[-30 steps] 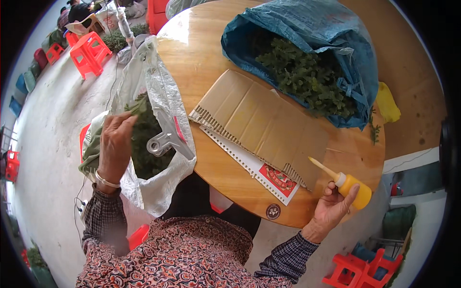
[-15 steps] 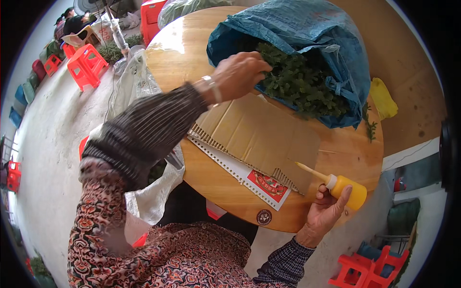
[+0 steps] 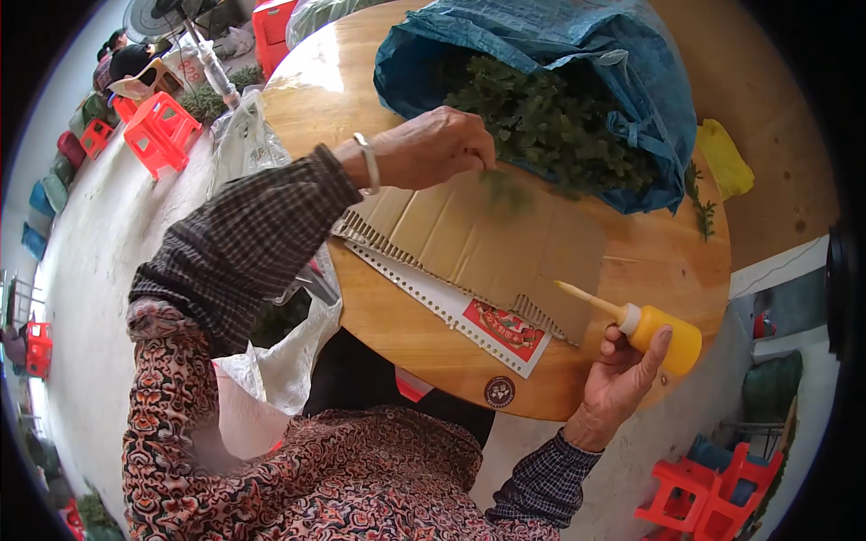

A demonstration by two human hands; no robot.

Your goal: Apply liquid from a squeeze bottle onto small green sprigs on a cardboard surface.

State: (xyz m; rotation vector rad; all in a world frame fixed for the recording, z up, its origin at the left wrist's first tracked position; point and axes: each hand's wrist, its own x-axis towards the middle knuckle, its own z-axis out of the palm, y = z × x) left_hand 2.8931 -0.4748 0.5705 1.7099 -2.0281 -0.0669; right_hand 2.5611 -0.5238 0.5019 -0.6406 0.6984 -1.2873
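Observation:
My left hand (image 3: 426, 149) is closed in a pinch on a green artificial sprig (image 3: 507, 193), blurred by motion, above a piece of corrugated cardboard (image 3: 460, 236). Just beyond it a blue woven bag (image 3: 550, 27) lies with its mouth towards me, full of dark green artificial foliage (image 3: 550, 117). At the table's right edge my right hand (image 3: 615, 389) grips a yellow squeeze bottle (image 3: 666, 338). The bottle is tilted, and its long pale nozzle points left over the cardboard's corner. Under the cardboard a white sheet with a punched edge and red print (image 3: 505, 329) sticks out.
All this rests on a round wooden table (image 3: 388, 311). A loose sprig (image 3: 702, 207) and a yellow bag (image 3: 724, 160) are at its right edge. White plastic sacking (image 3: 307, 356) hangs at the left. Red stools (image 3: 161, 133) stand on the floor; people sit at the far left.
My left hand has drawn back from the bag's mouth towards me, and a sprig now hangs from its fingers. My right hand still holds the bottle in nearly the same place.

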